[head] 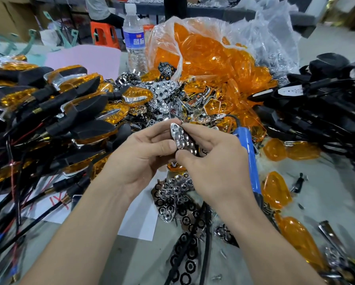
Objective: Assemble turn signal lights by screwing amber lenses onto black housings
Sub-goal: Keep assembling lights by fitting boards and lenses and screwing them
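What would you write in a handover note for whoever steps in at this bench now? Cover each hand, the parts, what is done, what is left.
Hands: left hand and right hand both pinch one chrome reflector above the table.
Parts: amber lenses spill from the plastic bag behind; black housings heaped on the right; loose reflectors below the hands; blue screwdriver lies beside the right hand, unheld.
Done: a pile of finished lights on the left.
Left: no lens on the held piece yet; many lenses and housings remain loose.

The grey table (332,192) carries amber lenses (276,190), chrome reflectors (172,194) and a water bottle (133,38).
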The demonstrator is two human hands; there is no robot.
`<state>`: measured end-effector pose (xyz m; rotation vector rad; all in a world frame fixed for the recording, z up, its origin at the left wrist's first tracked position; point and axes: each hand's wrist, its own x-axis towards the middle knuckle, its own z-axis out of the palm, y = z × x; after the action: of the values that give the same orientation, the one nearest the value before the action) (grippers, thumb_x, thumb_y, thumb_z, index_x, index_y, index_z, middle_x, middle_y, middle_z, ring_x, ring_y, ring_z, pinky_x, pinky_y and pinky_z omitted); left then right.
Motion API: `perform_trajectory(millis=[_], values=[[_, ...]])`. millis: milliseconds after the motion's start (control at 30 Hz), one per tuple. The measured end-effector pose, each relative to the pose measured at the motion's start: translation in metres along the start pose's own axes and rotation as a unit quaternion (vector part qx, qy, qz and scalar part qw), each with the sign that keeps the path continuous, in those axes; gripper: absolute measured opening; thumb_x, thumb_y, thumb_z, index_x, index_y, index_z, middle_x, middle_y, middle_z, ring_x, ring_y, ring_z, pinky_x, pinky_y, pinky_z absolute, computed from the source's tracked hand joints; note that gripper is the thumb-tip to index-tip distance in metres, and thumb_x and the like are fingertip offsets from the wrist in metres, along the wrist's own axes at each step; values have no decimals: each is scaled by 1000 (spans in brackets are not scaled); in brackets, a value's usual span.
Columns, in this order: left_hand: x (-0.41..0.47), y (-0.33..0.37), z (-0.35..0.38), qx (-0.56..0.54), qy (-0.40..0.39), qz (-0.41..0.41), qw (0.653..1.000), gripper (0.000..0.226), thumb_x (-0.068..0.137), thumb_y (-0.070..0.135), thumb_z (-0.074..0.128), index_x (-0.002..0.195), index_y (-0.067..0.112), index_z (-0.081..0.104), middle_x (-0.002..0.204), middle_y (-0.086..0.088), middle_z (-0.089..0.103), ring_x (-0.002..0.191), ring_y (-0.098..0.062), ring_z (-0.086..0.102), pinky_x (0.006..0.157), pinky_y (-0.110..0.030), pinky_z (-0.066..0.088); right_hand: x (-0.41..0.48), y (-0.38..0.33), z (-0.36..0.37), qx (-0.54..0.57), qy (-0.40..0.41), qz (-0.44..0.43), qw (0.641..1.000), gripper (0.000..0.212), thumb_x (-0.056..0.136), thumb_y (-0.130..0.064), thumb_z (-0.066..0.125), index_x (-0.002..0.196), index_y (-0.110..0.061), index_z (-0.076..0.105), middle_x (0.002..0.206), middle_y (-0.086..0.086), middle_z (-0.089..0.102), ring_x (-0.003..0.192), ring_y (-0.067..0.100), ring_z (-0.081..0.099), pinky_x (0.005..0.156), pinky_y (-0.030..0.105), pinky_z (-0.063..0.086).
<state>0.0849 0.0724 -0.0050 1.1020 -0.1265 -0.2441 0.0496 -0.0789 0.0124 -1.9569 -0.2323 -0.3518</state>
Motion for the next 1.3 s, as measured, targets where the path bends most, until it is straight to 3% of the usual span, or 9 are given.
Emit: perform_trajectory(millis=[200,400,533,633,800,900,1033,1133,1300], values=[[-1,-1,0,5,-8,30,1000,41,67,-1,71,98,22,85,95,-5,80,84,-18,77,70,-27,62,3,-3,-8,14,-16,8,1000,61,74,-9,76,79,-69,66,83,-41,69,90,-7,72,79,35,64],[-1,-3,3,15,18,65,998,42,67,-2,71,100,20,84,97,-7,80,86,-19,76,72,-27,61,1,-4,-10,-54,-2,-28,998,60,79,-8,76,113,-54,58,97,-22,75,95,5,72,85,35,63],[-1,-5,5,18,21,71,997,41,67,-3,70,99,19,84,96,-6,80,84,-18,76,72,-27,61,-1,-1,-11,-78,10,-35,996,68,79,-12,81,123,-56,53,83,-32,67,92,-3,69,84,18,58],[-1,-3,2,27,9,69,997,42,67,-3,70,99,20,84,95,-6,79,84,-19,76,71,-27,61,1,-1,-17,-82,-23,-36,996,69,75,-19,85,122,-58,52,76,-49,56,86,-22,58,76,-1,45],[-3,-4,3,34,-16,70,997,42,69,-6,70,100,18,84,93,-6,80,79,-18,75,67,-26,60,6,2,-23,-53,-30,-19,998,36,74,-29,89,102,-42,70,89,-24,70,103,-1,61,76,22,55],[-1,-4,3,31,-7,70,997,41,69,-4,70,99,19,84,93,-5,80,81,-19,77,66,-26,61,7,1,-22,-9,-24,0,1000,33,72,-19,89,92,-35,70,90,-25,73,93,-4,68,75,18,57],[0,-4,3,22,7,68,997,41,69,-2,69,99,20,84,94,-6,80,82,-19,77,69,-29,62,12,6,-26,96,23,53,994,26,72,-18,84,93,-29,72,90,-10,80,80,12,77,75,40,65],[0,-5,3,22,14,69,997,40,69,-2,68,98,20,85,93,-5,80,82,-19,76,70,-30,62,17,11,-31,127,66,78,987,27,72,-21,88,94,-26,74,88,-3,80,78,13,77,70,33,61],[0,-5,3,17,26,67,997,41,70,-3,67,105,14,80,92,-7,79,80,-21,75,69,-32,62,15,14,-29,107,63,78,989,26,76,-24,91,96,-28,74,85,-9,80,78,7,76,69,24,59]])
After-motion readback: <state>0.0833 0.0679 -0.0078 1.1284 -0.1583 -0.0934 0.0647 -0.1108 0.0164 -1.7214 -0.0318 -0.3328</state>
